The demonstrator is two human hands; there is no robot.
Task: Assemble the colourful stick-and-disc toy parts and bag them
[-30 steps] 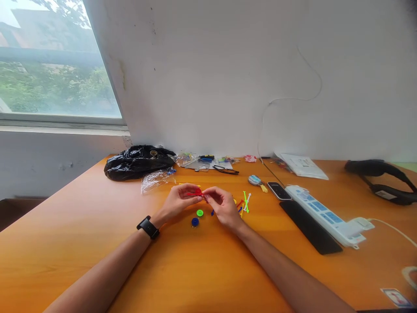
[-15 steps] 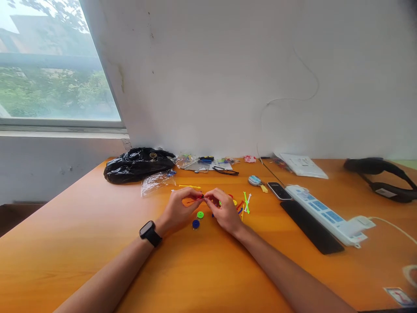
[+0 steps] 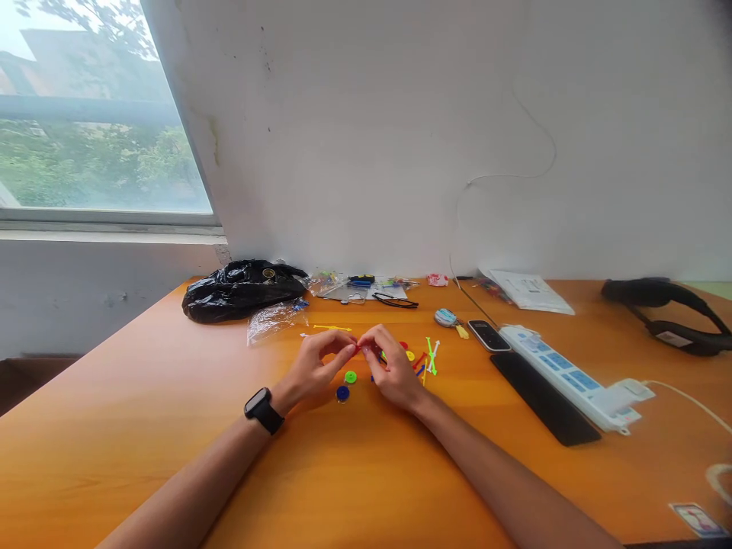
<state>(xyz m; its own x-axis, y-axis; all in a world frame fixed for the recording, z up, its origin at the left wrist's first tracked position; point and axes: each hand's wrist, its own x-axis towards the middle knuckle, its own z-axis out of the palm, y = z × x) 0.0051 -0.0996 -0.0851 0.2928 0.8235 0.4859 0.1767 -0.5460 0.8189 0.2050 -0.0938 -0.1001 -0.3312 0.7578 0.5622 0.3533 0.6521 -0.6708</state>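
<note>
My left hand (image 3: 313, 364), with a black watch on its wrist, is closed in a pinch above the wooden table. Its fingertips meet those of my right hand (image 3: 394, 372), also pinched, on a small red plastic piece (image 3: 358, 349). Fingers hide most of this piece, so its full shape cannot be made out. Just below the hands lie a green disc (image 3: 351, 377) and a blue disc (image 3: 342, 393). Beside my right hand are a yellow disc (image 3: 410, 355) and several thin arrow-shaped plastic pieces (image 3: 431, 356). A yellow arrow-shaped piece (image 3: 332, 328) lies behind my left hand.
A black plastic bag (image 3: 243, 291) and a clear bag (image 3: 274, 320) sit at the back left. Glasses (image 3: 396, 300) lie near the wall. To the right are a tape measure (image 3: 446, 318), a phone-like device (image 3: 489, 335), a power strip (image 3: 572, 374) and a black headset (image 3: 669, 313).
The fingertips have closed further around the red piece, and its thin red end and a dark spot no longer show. Both hands stay in nearly the same place.
</note>
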